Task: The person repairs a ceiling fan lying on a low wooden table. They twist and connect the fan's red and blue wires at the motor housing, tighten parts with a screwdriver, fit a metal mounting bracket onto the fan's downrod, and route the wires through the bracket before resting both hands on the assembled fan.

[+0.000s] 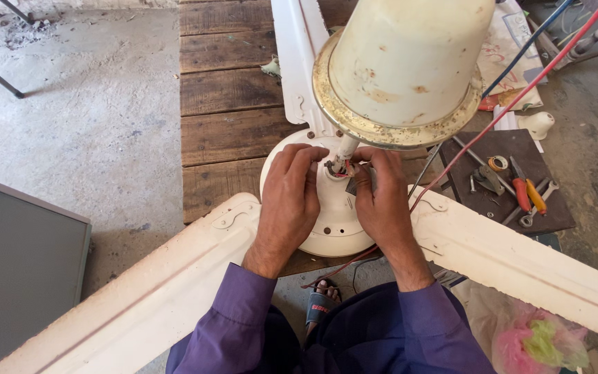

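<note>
Observed: a cream ceiling fan motor housing (333,221) lies on the wooden counter (226,111), its down rod (345,149) rising toward the camera and carrying a cream canopy cup (406,62) with a rust-spotted rim.

The left hand (287,201) rests on the housing just left of the rod base, fingers (307,158) curled narrow and touching the wire bundle (339,166) where it leaves the rod. The right hand (382,201) sits just right of the rod base, fingers pinched on the same wires; whether it also holds a small tool cannot be told.

Judgement: the work at the rod base calls for a light, steady pinch, each lead kept separate, with the red wire (513,100) that trails away to the right of the rod left slack, since the canopy cup shades the joint.

Fan blades (520,266) extend from the housing toward the near left and near right. Right of the housing a dark board (562,215) carries pliers with red and orange handles (526,194), a spanner and a tape roll.

Packages: a pink and green plastic bag (538,343) lies near right of the housing, below the blade; printed paper (503,41) lies far right, behind the cup. Its print is too small to describe.
</note>
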